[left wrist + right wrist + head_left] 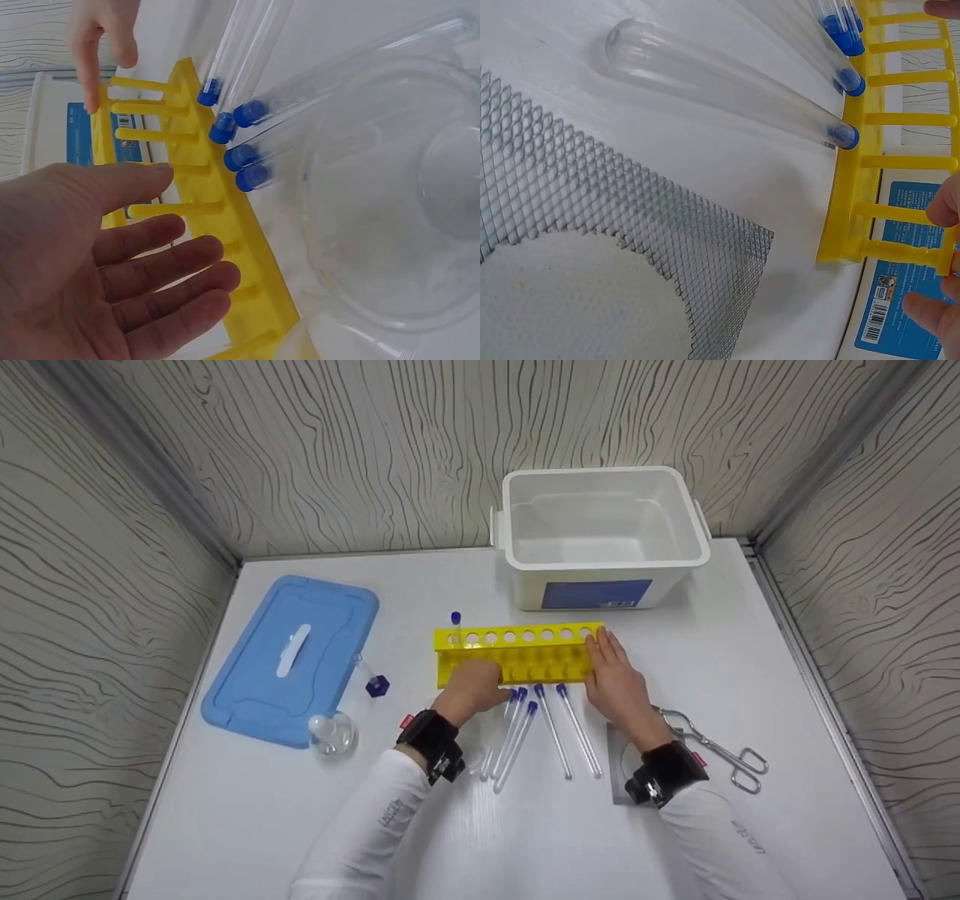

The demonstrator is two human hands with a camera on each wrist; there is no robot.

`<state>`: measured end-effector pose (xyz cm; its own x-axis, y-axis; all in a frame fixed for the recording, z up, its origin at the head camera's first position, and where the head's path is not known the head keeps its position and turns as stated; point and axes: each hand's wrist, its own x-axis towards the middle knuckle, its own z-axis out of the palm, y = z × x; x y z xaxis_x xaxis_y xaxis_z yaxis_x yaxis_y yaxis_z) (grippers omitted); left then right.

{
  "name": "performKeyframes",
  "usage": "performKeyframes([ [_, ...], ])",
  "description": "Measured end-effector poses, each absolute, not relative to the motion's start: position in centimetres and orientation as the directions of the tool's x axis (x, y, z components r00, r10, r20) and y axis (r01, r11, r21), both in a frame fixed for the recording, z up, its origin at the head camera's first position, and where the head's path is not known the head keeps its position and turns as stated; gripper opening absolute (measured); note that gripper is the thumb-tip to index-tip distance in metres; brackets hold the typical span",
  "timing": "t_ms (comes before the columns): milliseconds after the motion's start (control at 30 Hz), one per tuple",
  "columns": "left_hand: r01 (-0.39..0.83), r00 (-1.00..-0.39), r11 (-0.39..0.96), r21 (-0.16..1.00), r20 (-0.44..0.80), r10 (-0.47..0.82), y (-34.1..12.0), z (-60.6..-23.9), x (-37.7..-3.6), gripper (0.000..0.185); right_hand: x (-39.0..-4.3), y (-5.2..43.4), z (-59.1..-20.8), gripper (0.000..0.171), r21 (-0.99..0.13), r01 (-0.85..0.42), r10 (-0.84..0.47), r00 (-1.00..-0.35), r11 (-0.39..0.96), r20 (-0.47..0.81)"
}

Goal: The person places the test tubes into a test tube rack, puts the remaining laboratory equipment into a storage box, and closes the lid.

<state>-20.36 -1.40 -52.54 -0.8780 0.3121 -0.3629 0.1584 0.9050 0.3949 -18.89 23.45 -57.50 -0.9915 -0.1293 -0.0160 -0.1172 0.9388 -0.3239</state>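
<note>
A yellow test tube rack (517, 654) lies across the middle, one blue-capped test tube (456, 621) standing in its leftmost hole. My left hand (150, 262) is at the rack's front with fingers loosely extended and nothing in them. At the rack's right end my right hand (619, 679) rests with mostly straight fingers touching the upper rail. Several clear test tubes (555, 731) with blue caps (253, 112) lie in front of the rack, cap ends toward it. A round clear glass vessel (390, 195) stands near my left wrist, largely hidden in the head view.
A white bin (604, 585) stands behind the rack. Leftward are a blue lid (259, 660), a small glass cylinder on a blue hexagonal base (377, 685) and a stoppered glass bottle (332, 735). Wire gauze (660, 202) and metal tongs (720, 750) lie by my right arm.
</note>
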Motion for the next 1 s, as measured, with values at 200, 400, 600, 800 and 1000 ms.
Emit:
performKeyframes([
  [200,0.155,-0.859,0.939,0.306,-0.428,0.281,-0.5,-53.3,-20.4,0.020,-18.9,23.5,-57.5,0.062,-0.320,-0.132,-0.137,-0.991,0.938,0.009],
  [400,0.228,-0.870,0.950,0.215,-0.392,0.298,0.1,-54.1,-20.3,0.014,-19.0,23.6,-57.4,0.061,-0.314,-0.161,-0.152,-0.987,0.936,0.053],
  [600,0.242,-0.871,0.948,0.208,-0.384,0.306,0.4,-54.8,-20.1,0.016,-19.0,23.4,-57.4,0.061,-0.325,-0.156,-0.155,-0.987,0.933,0.029],
  [800,0.149,-0.858,0.943,0.299,-0.434,0.274,0.5,-55.2,-20.1,0.008,-18.8,23.4,-57.4,0.061,-0.334,-0.133,-0.139,-0.990,0.933,0.005],
  [1000,0.162,-0.870,0.949,0.270,-0.415,0.266,0.6,-55.7,-20.1,0.008,-18.8,23.5,-57.4,0.061,-0.334,-0.145,-0.145,-0.989,0.931,0.026],
])
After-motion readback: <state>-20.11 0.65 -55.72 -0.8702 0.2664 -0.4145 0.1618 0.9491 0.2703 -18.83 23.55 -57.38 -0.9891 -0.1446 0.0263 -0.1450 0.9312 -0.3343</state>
